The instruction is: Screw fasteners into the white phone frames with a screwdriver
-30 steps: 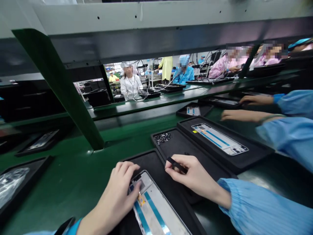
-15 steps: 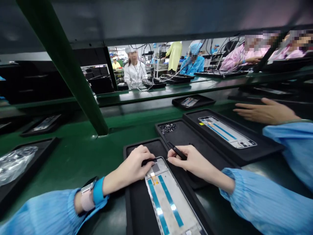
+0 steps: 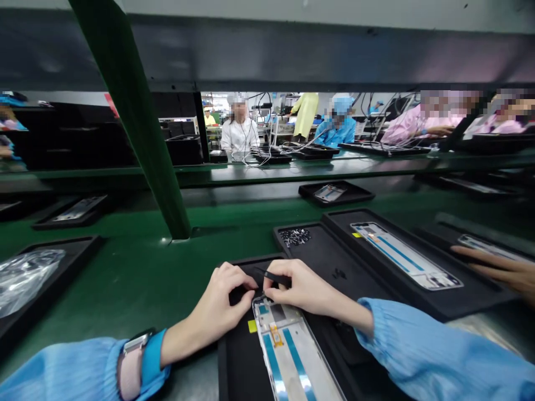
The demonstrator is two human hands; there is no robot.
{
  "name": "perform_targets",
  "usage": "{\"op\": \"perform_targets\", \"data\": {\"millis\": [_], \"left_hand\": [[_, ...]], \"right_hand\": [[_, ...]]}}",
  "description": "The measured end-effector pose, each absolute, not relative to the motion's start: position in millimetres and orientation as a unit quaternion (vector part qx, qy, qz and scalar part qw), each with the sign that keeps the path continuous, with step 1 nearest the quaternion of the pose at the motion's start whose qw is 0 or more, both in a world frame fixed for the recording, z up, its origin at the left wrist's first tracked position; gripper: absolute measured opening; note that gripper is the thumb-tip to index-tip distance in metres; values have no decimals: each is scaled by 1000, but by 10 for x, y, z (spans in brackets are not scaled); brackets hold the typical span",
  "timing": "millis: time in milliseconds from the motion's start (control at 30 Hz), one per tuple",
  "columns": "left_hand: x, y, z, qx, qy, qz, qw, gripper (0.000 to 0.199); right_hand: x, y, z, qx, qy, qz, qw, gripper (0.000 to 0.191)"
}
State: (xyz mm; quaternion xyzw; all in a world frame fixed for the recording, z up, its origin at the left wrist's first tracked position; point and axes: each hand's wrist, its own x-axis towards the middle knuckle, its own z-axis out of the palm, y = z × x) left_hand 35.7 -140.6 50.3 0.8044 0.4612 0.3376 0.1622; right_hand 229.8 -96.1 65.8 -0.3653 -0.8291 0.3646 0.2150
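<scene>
A silver phone frame (image 3: 307,362) with blue strips and an orange flex piece lies in a black tray (image 3: 234,367) before me. My left hand (image 3: 223,295) is closed at its top left corner, thumb and forefinger gripping the edge. My right hand (image 3: 303,287) pinches slim black tweezers (image 3: 276,277) over the top edge, close to my left fingertips. The tweezers' working end and any small part there are hidden by my fingers. A yellow tab (image 3: 252,326) sticks out at the frame's left side.
To the right, one black tray (image 3: 321,245) holds a pile of small black parts (image 3: 295,237); beside it another phone frame (image 3: 407,256) lies in a tray. A co-worker's hand (image 3: 507,270) is at far right. A green post (image 3: 154,161) and a plastic bag (image 3: 29,275) are left.
My right hand has moved left with the tweezers, to the frame's top edge. My left thumb has shifted off the frame's face to its corner. The co-worker's hand has moved right and down.
</scene>
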Motion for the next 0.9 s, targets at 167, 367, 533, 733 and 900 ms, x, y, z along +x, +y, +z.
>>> {"op": "perform_targets", "data": {"millis": [167, 367, 533, 733, 900], "left_hand": [[459, -1417, 528, 814, 469, 307, 152, 12], [514, -1424, 549, 818, 470, 304, 133, 10], [511, -1414, 531, 816, 468, 314, 132, 11], [481, -1422, 522, 814, 463, 315, 151, 11], [475, -1437, 516, 795, 490, 317, 166, 15]], "right_hand": [[2298, -1001, 619, -360, -829, 351, 245, 10], [2320, -1009, 587, -341, -821, 364, 278, 8], [2308, -1036, 621, -331, -837, 328, 286, 6], [2315, -1037, 644, -321, -844, 314, 293, 6], [2336, -1024, 625, -316, -851, 327, 263, 8]]}}
